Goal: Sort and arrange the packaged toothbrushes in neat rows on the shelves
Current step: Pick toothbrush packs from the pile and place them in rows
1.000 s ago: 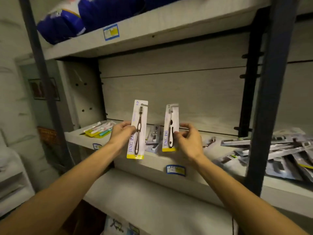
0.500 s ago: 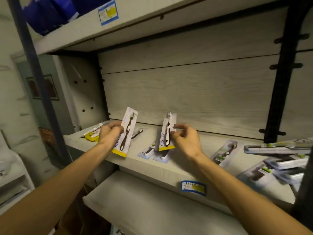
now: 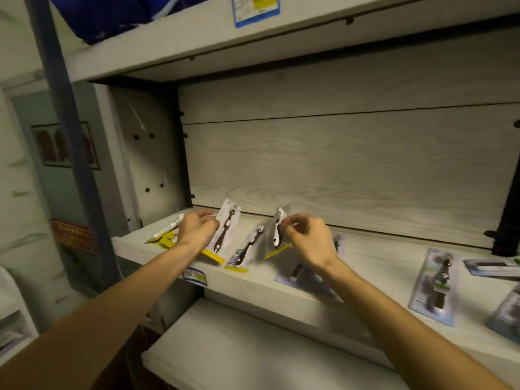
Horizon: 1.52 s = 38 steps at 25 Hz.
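Each of the hands pinches one packaged toothbrush low over the shelf (image 3: 365, 257): left hand (image 3: 197, 230) closed on a white card (image 3: 226, 235), right hand (image 3: 308, 239) on a blurred one (image 3: 277, 235); a third pack (image 3: 244, 250) lies between them, long axis running away (yellow-edged, dark brush); left is nearer the row's start.

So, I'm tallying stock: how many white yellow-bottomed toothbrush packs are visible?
3: a pack in the left hand, a pack in the right hand, a pack flat on the shelf between them. Hands may hide more.
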Available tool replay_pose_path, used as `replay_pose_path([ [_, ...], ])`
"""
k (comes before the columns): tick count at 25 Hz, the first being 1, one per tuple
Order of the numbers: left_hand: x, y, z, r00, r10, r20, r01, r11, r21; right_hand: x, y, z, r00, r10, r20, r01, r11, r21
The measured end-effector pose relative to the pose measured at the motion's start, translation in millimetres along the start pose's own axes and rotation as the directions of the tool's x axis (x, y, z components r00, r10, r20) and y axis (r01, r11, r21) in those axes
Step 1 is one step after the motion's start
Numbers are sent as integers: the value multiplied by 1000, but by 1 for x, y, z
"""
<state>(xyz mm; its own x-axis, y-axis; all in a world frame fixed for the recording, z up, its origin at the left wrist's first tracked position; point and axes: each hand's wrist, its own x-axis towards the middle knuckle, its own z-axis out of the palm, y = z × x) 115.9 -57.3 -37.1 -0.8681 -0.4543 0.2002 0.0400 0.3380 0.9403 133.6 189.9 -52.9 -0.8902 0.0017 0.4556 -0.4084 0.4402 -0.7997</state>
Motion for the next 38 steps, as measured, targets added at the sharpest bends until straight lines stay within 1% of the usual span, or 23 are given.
replay_pose_path([
  [3,18,-10,2,992,85,97,-85,996,5,2,-7,30,999,28,-33,-32,991,-131],
  [4,23,-14,5,983,118,141,-123,992,24,1,-6,39,999,21,-45,-30,975,-219],
  [5,27,-19,9,970,154,189,-166,985,50,0,-4,48,999,-4,-52,-13,942,-336],
  [7,30,-29,16,938,216,271,-254,960,114,-5,-1,58,997,-55,-53,15,817,-576],
  [9,31,-36,21,910,287,300,-362,902,235,-7,0,59,996,-71,-59,13,741,-672],
  [11,34,-43,23,869,356,344,-463,830,311,-7,4,60,997,-75,-31,31,696,-717],
  [13,32,-48,24,818,416,397,-547,774,317,-7,9,61,997,-70,-10,41,684,-728],
  [15,30,-49,22,796,433,423,-568,776,275,-6,13,61,997,-76,-9,44,668,-742],
  [22,30,-52,22,786,429,444,-551,813,189,-8,10,61,998,-48,34,57,650,-758],
  [27,31,-53,23,784,436,442,-563,799,210,-12,0,60,999,-43,30,51,673,-738],
  [30,32,-54,24,784,442,437,-576,780,245,-12,-2,59,997,-75,-19,39,698,-715],
  [32,29,-51,21,780,480,401,-599,758,259,-12,-8,58,989,-109,-102,9,723,-691],
  [33,26,-48,18,761,527,380,-632,734,247,-13,-12,55,979,-130,-155,-8,740,-673],
  [35,15,-40,14,669,639,378,-735,646,209,-20,-21,42,964,-140,-226,-40,765,-643],
  [36,8,-36,15,622,679,390,-776,600,193,-26,-25,34,967,-127,-219,-44,768,-639],
  [37,2,-29,18,591,699,403,-800,572,181,-32,-28,23,974,-107,-200,-48,764,-643],
  [38,-4,-20,23,584,702,409,-803,573,162,-35,-29,11,978,-84,-193,-62,759,-648],
])
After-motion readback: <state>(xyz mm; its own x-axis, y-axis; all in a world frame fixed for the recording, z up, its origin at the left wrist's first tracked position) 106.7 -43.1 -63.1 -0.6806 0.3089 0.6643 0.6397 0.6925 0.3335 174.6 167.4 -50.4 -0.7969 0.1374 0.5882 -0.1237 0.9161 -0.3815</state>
